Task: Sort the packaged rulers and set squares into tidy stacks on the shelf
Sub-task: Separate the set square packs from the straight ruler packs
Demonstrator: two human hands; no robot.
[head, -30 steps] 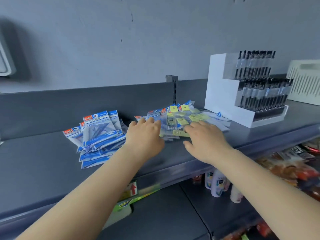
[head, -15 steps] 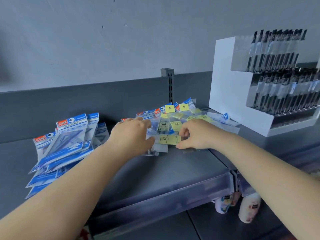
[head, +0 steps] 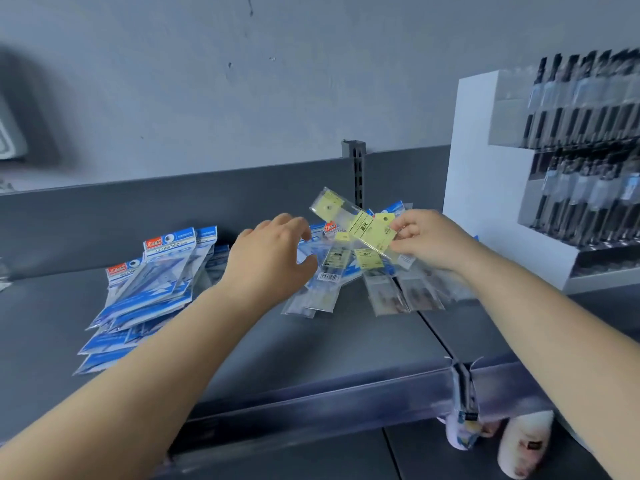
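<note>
Two heaps of packets lie on the grey shelf (head: 346, 344): a blue stack (head: 152, 285) at nine o'clock, its top headers reading "GEOMETRIC" beside a red logo too blurred to read, and a loose pile (head: 349, 271) at the centre of clear sleeves with yellow labels mixed with blue ones. The right hand (head: 429, 240) pinches a clear ruler packet (head: 353, 221) by its lower end, lifted above the pile and tilted toward eleven o'clock; its yellow label carries small print I cannot read. The left hand (head: 273, 258) hovers over the pile's left side, fingers loosely spread, holding nothing. At three o'clock a white rack (head: 485, 188) holds rows of dark pens. Bare shelf runs from the pile to the front edge at six o'clock.
</note>
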